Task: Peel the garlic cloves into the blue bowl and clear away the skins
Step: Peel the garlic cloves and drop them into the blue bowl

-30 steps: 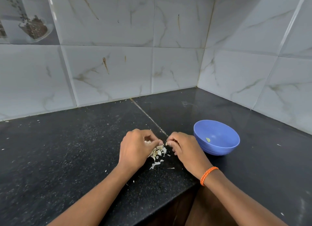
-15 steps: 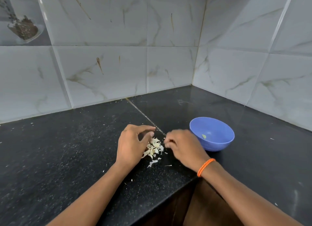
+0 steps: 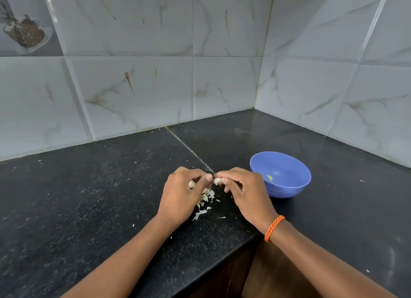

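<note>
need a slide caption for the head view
Both hands, left hand and right hand, pinch a garlic clove above loose skins beside the blue bowl on a black counter.

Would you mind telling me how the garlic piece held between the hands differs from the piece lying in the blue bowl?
The garlic clove is pinched between the fingertips of the left hand and the right hand, above the counter; the piece in the bowl lies loose and untouched on the floor of the blue bowl. The held clove looks off-white; the bowl piece looks pale yellow-green. Both are small and pale.
</note>
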`<state>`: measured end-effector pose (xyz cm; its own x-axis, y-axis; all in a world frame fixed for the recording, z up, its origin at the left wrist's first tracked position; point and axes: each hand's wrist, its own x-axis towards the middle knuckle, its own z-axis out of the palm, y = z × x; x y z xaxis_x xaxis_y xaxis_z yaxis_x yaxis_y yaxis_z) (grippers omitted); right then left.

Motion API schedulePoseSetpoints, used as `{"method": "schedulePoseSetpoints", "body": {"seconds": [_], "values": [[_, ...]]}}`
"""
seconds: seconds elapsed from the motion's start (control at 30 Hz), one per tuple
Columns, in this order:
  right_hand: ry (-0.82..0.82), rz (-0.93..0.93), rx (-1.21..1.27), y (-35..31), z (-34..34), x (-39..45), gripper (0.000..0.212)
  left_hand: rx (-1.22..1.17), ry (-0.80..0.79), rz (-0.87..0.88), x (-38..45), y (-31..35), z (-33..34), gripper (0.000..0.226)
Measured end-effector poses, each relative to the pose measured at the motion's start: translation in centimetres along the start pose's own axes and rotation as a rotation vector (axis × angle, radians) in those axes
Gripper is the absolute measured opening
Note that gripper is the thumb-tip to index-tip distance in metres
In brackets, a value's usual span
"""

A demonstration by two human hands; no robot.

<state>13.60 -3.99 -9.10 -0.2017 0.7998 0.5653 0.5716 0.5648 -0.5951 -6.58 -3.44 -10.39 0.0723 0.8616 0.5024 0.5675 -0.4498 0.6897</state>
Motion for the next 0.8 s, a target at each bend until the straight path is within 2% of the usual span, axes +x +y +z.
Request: {"method": "schedulePoseSetpoints", "body": {"seconds": [0.07,0.2,0.4,0.5,0.63,0.8], "values": [[0.047,0.042,0.088,0.4,0.2,0.1,0.024,-0.031,-0.006,0.007,-0.1,0.3,0.2,0.01],[0.082,0.152,0.259,0.3,0.5,0.6,0.026,0.024,0.018,0.021,-0.3,1.0,0.1,0.028],[0.099,0.116,0.219,0.0,0.8,0.3,0.012,0.088,0.111,0.034,-0.3,1.2,0.1,0.01],[0.078,0.06,0.19,-0.1,0.8,0.1,0.015,0.092,0.131,0.04,-0.6,1.3,0.0,0.012],[0.014,0.122,0.309,-0.1,0.8,0.1,0.015,0.047,0.116,0.054,-0.4,0.9,0.0,0.017],[0.012,0.151,0.378,-0.1,0.8,0.2,0.013,-0.017,0.115,0.057,-0.2,1.1,0.0,0.015]]}}
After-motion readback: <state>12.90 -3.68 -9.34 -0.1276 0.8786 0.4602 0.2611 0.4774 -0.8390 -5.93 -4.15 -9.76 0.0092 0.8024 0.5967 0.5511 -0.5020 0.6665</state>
